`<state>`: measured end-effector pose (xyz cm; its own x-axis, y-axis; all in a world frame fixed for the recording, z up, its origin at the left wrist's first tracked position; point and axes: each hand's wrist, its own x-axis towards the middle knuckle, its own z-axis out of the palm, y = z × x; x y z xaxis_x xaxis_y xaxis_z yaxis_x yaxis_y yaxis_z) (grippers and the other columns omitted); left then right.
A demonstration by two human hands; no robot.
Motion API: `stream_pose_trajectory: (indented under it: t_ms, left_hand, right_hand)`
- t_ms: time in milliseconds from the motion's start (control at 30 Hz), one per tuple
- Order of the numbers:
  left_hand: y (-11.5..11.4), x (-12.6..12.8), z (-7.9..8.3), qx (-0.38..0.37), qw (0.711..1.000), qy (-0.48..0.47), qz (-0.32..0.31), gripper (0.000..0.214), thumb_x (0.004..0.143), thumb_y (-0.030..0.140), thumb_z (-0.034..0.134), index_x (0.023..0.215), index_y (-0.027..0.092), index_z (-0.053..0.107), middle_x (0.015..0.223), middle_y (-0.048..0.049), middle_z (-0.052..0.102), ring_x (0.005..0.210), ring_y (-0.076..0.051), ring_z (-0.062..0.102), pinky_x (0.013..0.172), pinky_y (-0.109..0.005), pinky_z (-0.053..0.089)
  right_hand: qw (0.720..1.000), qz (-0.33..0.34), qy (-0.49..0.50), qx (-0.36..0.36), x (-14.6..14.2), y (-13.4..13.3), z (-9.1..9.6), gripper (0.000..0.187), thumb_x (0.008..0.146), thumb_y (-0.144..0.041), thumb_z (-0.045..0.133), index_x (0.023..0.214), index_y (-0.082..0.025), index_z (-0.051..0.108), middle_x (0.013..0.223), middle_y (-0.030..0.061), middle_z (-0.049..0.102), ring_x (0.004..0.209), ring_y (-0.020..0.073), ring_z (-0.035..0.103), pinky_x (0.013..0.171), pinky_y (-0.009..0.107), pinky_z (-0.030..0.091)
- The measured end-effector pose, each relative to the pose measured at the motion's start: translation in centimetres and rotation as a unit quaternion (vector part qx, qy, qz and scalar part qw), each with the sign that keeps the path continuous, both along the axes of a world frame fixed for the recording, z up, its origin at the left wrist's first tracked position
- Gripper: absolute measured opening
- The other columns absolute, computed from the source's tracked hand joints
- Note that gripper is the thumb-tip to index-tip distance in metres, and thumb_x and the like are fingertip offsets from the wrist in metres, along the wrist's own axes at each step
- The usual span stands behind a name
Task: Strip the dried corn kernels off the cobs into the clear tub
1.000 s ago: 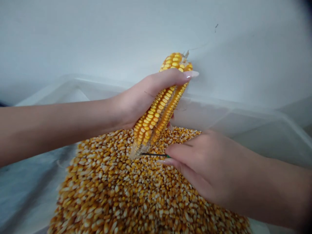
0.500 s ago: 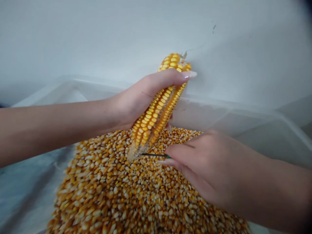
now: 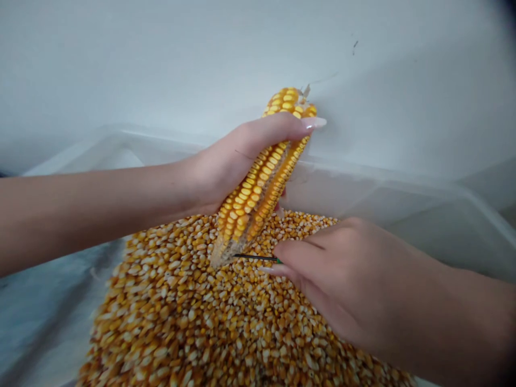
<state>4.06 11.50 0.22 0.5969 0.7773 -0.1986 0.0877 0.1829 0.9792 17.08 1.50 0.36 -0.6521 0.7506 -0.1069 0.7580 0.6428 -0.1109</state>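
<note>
My left hand (image 3: 250, 145) is wrapped round a yellow corn cob (image 3: 252, 193), thumb across its upper part, the other fingers mostly hidden behind. The cob tilts, its lower end toward me. A bare groove without kernels runs along its length, and the lower tip is stripped. Closed in my right hand (image 3: 338, 274) is a thin dark-shafted tool (image 3: 256, 258), perhaps a screwdriver, with a bit of green at the fingers; its handle is hidden. The shaft's tip is at the cob's bare lower end. Loose corn kernels (image 3: 209, 328) lie beneath both hands.
A translucent plastic bin (image 3: 403, 180) holds the kernels, its far rim running behind the cob. Behind it stands a pale wall (image 3: 181, 59). A bluish surface with a dark line (image 3: 52, 312) shows at the lower left.
Almost nothing differs. The cob, my left hand and the tool's tip stay in nearly the same place; my right hand has shifted very slightly.
</note>
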Motion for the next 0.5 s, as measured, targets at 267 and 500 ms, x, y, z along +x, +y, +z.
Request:
stream_pose_trajectory:
  t_ms: [267, 500]
  left_hand:
    - [-0.05, -0.08, -0.15, -0.001, 1.0, -0.003, 0.001, 0.035, 0.068, 0.051, 0.053, 0.068, 0.017, 0.056, 0.045, 0.0028, 0.049, 0.04, -0.017, 0.058, 0.041, -0.027, 0.048]
    - [-0.08, 0.01, -0.22, 0.023, 1.0, -0.004, 0.001, 0.037, 0.07, 0.054, 0.052, 0.07, 0.017, 0.056, 0.049, 0.0001, 0.053, 0.042, -0.018, 0.059, 0.037, -0.026, 0.048]
  right_hand:
    - [1.0, 0.001, 0.007, 0.029, -0.37, -0.11, -0.36, 0.042, 0.086, -0.023, 0.027, 0.065, -0.015, 0.062, 0.051, -0.0039, 0.054, 0.043, 0.0026, 0.046, 0.045, 0.019, 0.026]
    - [0.999, 0.013, -0.032, 0.025, -0.79, 0.35, 0.23, 0.042, 0.083, -0.025, 0.029, 0.062, -0.017, 0.063, 0.048, -0.0045, 0.054, 0.039, 0.0021, 0.044, 0.041, 0.02, 0.02]
